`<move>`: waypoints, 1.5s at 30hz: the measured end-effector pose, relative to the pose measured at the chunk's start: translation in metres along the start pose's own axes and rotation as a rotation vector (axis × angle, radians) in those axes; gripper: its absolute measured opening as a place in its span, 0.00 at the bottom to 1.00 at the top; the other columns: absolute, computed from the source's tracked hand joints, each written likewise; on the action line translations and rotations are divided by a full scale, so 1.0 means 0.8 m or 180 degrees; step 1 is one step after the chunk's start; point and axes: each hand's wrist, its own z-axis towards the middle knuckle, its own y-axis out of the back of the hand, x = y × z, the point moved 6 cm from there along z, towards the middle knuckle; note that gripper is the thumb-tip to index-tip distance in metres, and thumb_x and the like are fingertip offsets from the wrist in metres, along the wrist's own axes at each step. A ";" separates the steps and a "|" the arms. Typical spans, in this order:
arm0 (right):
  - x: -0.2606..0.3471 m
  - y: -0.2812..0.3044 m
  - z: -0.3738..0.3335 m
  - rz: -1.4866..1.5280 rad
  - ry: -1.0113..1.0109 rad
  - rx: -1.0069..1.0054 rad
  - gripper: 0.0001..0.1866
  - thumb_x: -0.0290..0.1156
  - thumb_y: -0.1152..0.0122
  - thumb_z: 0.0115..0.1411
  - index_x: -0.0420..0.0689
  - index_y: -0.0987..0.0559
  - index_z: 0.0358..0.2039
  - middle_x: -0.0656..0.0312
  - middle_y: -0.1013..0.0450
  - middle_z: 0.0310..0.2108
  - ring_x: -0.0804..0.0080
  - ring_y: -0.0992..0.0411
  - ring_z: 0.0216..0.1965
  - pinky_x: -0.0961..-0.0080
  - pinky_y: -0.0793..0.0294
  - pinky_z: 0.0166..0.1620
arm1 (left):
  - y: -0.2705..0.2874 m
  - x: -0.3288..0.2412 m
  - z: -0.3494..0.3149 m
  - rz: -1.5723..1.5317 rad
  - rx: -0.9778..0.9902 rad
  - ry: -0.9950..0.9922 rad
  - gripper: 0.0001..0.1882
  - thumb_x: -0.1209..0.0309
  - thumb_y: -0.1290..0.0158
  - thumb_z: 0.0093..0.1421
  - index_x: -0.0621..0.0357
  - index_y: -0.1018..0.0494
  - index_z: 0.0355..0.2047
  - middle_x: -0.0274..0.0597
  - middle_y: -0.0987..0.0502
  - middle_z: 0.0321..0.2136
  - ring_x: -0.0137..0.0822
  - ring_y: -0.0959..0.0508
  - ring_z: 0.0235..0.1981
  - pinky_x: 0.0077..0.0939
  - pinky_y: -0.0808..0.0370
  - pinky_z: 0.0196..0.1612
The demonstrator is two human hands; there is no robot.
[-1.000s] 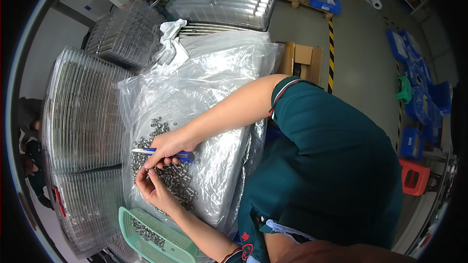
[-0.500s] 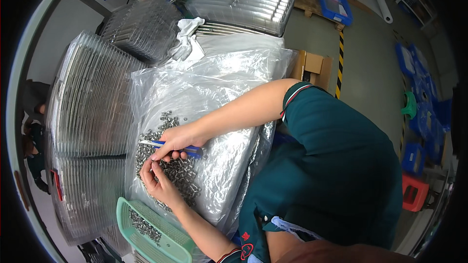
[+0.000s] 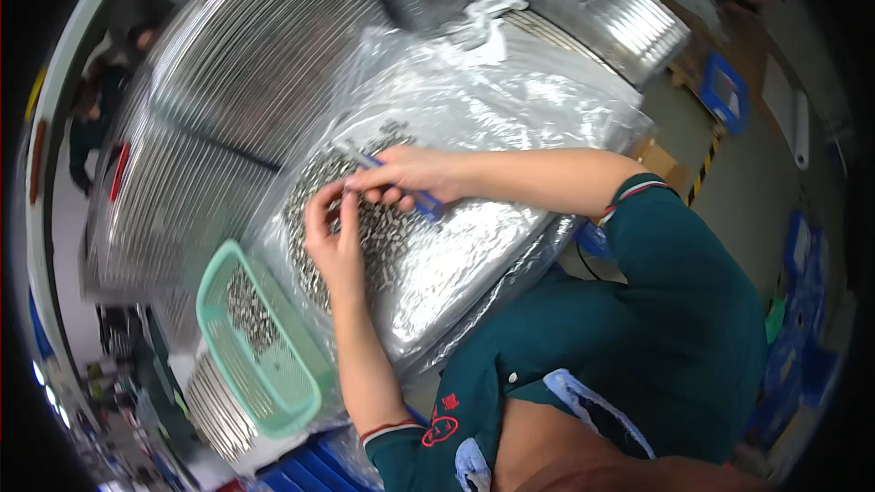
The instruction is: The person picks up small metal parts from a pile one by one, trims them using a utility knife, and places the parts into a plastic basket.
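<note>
Over a heap of small shiny metal parts [image 3: 387, 241], my two hands meet at the fingertips. My right hand [image 3: 415, 173] is closed round a craft knife with a blue handle [image 3: 427, 207]; its slim pale blade points away to the upper left. Thumb and forefinger of my left hand [image 3: 335, 241] are pinched against the right thumb tip. Whatever they grip is too small and blurred to name. The heap lies on a clear plastic bag [image 3: 474, 264]. Left of my left forearm, a mint-green plastic basket [image 3: 214, 287] holds more of the metal parts.
Stacked clear plastic trays [image 3: 255, 64] rise along the left and far side. A white cloth [image 3: 488, 32] lies at the back beside another tray stack [image 3: 602, 14]. Blue bins [image 3: 725, 91] stand on the floor to the right. Other people are at the far left.
The whole view has swung and tilted, so the hands, heap and basket appear shifted. Both hands stay together over the parts, the knife still in the right hand.
</note>
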 end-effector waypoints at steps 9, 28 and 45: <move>-0.004 0.001 0.004 0.0098 -0.0077 0.0001 0.11 0.40 0.45 0.56 0.46 0.29 0.28 0.74 0.36 0.19 0.93 0.43 0.14 0.96 0.45 0.13 | 0.005 -0.003 0.002 0.0030 0.0007 -0.0119 0.09 0.73 0.47 0.53 0.60 0.27 0.36 0.40 0.27 0.32 0.31 0.26 0.32 0.21 0.29 0.33; 0.000 0.004 0.001 0.0108 0.0042 -0.0156 0.08 0.36 0.45 0.56 0.45 0.30 0.30 0.73 0.36 0.20 0.93 0.43 0.15 0.96 0.45 0.14 | 0.007 -0.017 0.003 0.0641 -0.0142 -0.0700 0.06 0.73 0.47 0.52 0.58 0.26 0.32 0.38 0.26 0.32 0.36 0.27 0.36 0.26 0.31 0.38; 0.009 -0.002 -0.003 -0.0299 0.0227 -0.0151 0.13 0.37 0.43 0.54 0.43 0.28 0.35 0.74 0.36 0.20 0.94 0.43 0.16 0.97 0.45 0.14 | 0.006 -0.022 0.000 0.0734 -0.0161 -0.0836 0.10 0.77 0.46 0.50 0.59 0.30 0.35 0.38 0.27 0.33 0.31 0.27 0.35 0.20 0.31 0.34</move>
